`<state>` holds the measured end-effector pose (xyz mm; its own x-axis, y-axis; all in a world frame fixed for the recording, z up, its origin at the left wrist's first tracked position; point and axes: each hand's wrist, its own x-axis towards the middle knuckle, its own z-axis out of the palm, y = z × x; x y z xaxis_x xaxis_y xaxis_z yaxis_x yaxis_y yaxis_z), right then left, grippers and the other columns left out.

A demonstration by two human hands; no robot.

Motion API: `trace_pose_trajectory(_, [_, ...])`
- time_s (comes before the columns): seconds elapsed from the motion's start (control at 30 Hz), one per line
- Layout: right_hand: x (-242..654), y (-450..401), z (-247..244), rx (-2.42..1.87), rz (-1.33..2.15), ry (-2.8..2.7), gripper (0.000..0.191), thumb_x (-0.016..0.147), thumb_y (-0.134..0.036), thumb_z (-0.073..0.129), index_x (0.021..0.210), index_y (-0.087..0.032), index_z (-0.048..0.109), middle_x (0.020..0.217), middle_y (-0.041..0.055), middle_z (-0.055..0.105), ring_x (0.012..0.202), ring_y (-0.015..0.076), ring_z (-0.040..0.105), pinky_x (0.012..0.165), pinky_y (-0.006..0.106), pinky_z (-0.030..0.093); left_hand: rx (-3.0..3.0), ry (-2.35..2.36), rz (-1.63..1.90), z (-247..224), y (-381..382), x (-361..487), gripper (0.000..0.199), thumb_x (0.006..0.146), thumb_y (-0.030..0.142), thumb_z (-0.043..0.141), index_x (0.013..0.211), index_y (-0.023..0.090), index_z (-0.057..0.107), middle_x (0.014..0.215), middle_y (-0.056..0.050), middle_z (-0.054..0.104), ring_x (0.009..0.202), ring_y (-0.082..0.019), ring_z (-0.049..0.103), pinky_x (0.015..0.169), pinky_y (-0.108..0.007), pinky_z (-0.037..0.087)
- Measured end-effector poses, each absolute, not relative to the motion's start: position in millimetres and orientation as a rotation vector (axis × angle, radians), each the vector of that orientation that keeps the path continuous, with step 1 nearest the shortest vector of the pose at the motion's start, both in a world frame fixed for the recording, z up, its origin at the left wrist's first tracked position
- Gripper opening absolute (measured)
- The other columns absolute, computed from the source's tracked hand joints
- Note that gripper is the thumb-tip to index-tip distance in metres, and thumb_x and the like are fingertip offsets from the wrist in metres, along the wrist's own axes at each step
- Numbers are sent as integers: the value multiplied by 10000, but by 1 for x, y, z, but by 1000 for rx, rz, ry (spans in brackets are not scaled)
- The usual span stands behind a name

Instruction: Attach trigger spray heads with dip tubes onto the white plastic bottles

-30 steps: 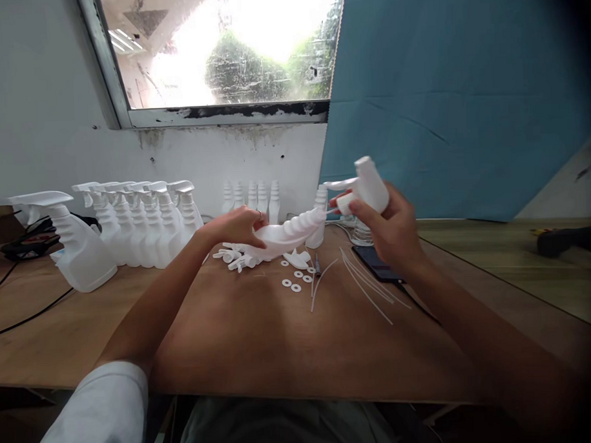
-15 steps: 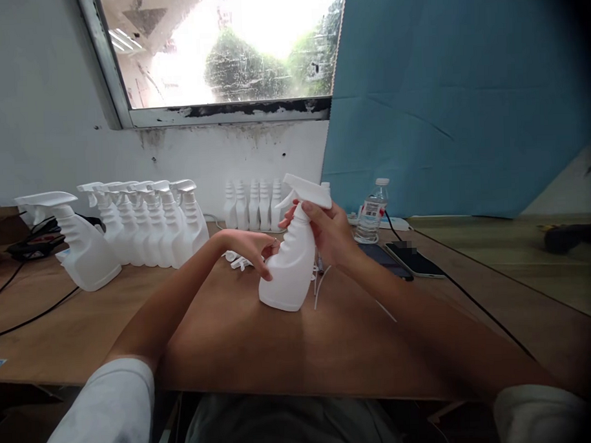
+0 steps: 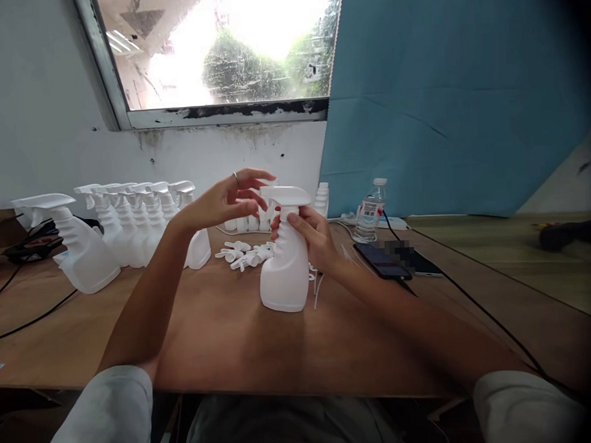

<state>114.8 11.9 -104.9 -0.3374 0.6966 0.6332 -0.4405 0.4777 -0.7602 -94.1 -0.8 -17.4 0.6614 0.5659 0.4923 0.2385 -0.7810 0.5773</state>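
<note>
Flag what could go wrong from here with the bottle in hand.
1. The spray bottle might twist or tip if pushed: the right hand holds it near the neck, while the left hand is open by the spray head, contact unclear.
2. Sliding the bottle to the right could drag the thin white tubes lying close beside it.

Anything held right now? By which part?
The right hand holds a white spray bottle by its neck, just below the trigger sprayer. The left hand is open near the sprayer's front, apparently gripping nothing.
</note>
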Motion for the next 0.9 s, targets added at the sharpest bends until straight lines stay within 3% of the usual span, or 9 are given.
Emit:
trace_pose_trajectory(0.1, [114, 14, -107, -175, 1219, -1523, 285, 845, -401, 616, 1020, -181, 578, 920, 61, 661, 710, 146, 629, 608, 282, 522, 2517, 851, 1184, -14, -18, -77, 407, 857, 412, 603, 1210, 210, 594, 1102, -60, 671, 983, -162, 645, 815, -254, 530])
trace_pose_trajectory(0.27, [114, 15, -108, -181, 1218, -1557, 318, 811, -394, 647, 1049, -203, 557, 930, 55, 661, 716, 150, 628, 642, 300, 529, 2570, 985, 1295, -17, -23, -60, 227, 854, 328, 595, 980, 165, 688, 986, -54, 714, 862, -132, 652, 756, -249, 532])
trace_pose_trajectory(0.43, [114, 16, -109, -181, 1266, -1550, 292, 844, -427, 592, 977, -168, 570, 944, 82, 663, 746, 154, 631, 636, 285, 528, 2476, 916, 1290, -21, -10, -67, 210, 851, 324, 606, 945, 143, 661, 1029, -73, 698, 793, -109, 636, 707, -240, 530])
trace_pose_trajectory(0.6, [112, 16, -109, -252, 1238, -1513, 430, 749, -361, 741, 1066, -222, 487, 849, 6, 666, 672, 130, 630, 606, 269, 525, 2439, 859, 1267, -23, -4, -68, 207, 847, 339, 617, 919, 148, 648, 963, -61, 683, 719, -92, 625, 691, -253, 536])
trace_pose_trajectory(0.77, [112, 16, -106, -217, 1340, -1520, 372, 797, -468, 663, 1001, -188, 527, 859, 34, 661, 678, 127, 619, 616, 271, 527, 2437, 854, 1274, -23, -5, -66, 204, 835, 347, 626, 892, 151, 638, 973, -60, 682, 702, -91, 618, 690, -266, 546])
trace_pose_trajectory(0.9, [112, 14, -103, -321, 1326, -1470, 429, 705, -369, 776, 979, -203, 492, 812, 1, 650, 634, 113, 606, 599, 262, 519, 2443, 866, 1261, -23, -4, -67, 200, 845, 352, 614, 878, 155, 624, 1004, -64, 677, 738, -98, 629, 701, -259, 544])
